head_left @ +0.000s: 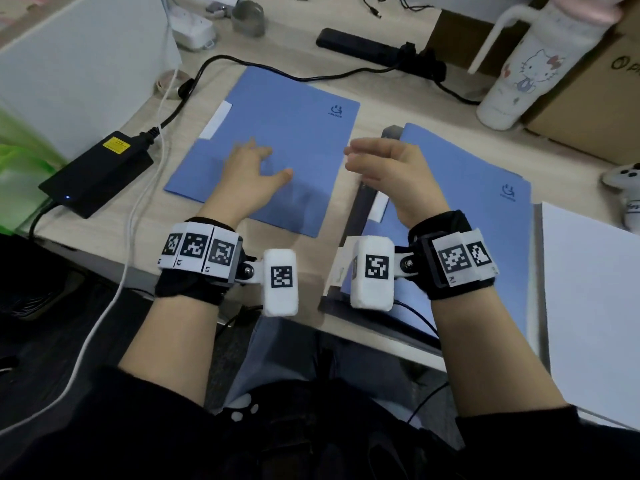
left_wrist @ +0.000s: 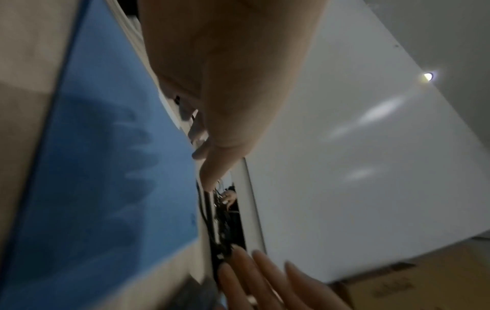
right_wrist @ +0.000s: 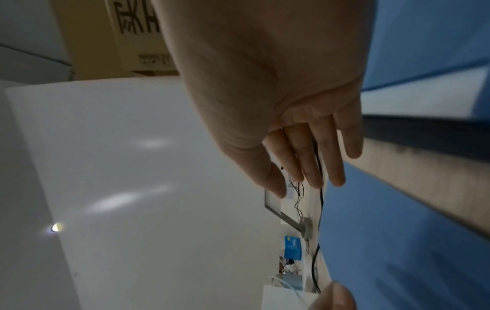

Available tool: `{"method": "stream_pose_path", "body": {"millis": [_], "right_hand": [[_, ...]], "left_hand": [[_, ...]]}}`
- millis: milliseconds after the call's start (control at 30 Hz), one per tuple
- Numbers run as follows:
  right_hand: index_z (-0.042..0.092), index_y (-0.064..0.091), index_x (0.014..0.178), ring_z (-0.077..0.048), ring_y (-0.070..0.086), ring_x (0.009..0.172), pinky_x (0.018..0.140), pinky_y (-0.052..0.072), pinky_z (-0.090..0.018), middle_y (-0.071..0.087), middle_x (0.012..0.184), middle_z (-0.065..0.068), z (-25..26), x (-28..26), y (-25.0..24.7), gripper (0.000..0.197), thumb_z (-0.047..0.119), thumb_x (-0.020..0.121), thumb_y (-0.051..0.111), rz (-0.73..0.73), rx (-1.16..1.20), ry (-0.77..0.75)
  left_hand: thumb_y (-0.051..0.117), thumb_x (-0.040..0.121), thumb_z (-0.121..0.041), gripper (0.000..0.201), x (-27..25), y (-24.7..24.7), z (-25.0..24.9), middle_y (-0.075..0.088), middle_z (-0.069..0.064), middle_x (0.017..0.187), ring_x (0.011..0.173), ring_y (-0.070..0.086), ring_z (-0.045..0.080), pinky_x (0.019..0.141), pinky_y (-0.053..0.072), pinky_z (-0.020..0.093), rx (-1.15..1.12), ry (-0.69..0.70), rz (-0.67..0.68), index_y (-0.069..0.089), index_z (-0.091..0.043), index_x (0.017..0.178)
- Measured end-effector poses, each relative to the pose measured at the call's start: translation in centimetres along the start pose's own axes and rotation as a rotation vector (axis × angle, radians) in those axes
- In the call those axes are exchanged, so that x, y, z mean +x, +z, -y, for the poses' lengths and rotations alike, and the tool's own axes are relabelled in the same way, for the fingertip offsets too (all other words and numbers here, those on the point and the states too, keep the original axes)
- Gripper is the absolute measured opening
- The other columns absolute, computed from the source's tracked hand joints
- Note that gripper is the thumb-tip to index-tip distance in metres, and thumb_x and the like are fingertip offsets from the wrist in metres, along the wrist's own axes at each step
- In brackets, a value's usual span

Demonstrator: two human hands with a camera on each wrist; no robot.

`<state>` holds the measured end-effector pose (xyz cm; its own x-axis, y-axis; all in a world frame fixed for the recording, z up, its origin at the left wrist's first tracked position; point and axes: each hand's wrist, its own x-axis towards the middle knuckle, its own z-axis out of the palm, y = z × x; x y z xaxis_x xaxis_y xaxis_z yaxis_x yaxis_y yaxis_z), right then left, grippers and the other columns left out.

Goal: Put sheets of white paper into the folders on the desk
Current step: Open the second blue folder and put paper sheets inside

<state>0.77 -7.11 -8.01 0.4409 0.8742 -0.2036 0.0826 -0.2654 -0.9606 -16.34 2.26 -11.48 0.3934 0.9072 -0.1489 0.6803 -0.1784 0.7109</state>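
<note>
Two closed blue folders lie on the desk. The left folder [head_left: 294,126] [left_wrist: 106,146] has a white label near its left edge. My left hand [head_left: 266,161] is spread over its near half with straight fingers and holds nothing; its shadow falls on the cover. The right folder [head_left: 467,209] [right_wrist: 384,230] lies on a dark pad. My right hand [head_left: 349,157] is raised edge-on over the gap between the folders, its fingers [right_wrist: 313,163] relaxed and empty. A stack of white paper [head_left: 588,306] lies at the right, untouched.
A black power adapter [head_left: 97,174] and a white cable [head_left: 131,237] lie left of the folders. A black power strip [head_left: 363,46] is behind them. A white tumbler [head_left: 519,71], a cardboard box [head_left: 595,98] and a small toy [head_left: 623,188] stand at the back right.
</note>
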Motion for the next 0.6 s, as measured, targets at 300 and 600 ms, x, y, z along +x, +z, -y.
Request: {"method": "stream_pose_path", "body": {"millis": [300,600], "right_hand": [[0.007,0.063,0.106,-0.007,0.063,0.085,0.067,0.048,-0.007,0.068,0.106,-0.013,-3.3,-5.1,-6.2,0.022,-0.001,0.085,0.061,-0.203,-0.010,-0.047],[0.028,0.046,0.135,-0.027,0.017,0.145,0.115,0.019,-0.056,0.036,0.148,-0.001,-8.5,-7.0,-10.9,0.067,0.035,0.073,0.068,-0.352,-0.352,0.236]], "left_hand": [[0.059,0.091,-0.024,0.028,-4.4,6.3,-6.9,0.059,0.003,0.109,0.106,0.054,0.014,0.099,0.042,0.031,-0.311,0.099,0.244,0.060,-0.013,0.117],[0.058,0.089,-0.020,0.051,-5.8,10.1,-8.2,0.047,0.007,0.143,0.133,0.043,0.019,0.111,0.036,0.038,-0.343,0.049,0.113,0.045,-0.007,0.137]]}}
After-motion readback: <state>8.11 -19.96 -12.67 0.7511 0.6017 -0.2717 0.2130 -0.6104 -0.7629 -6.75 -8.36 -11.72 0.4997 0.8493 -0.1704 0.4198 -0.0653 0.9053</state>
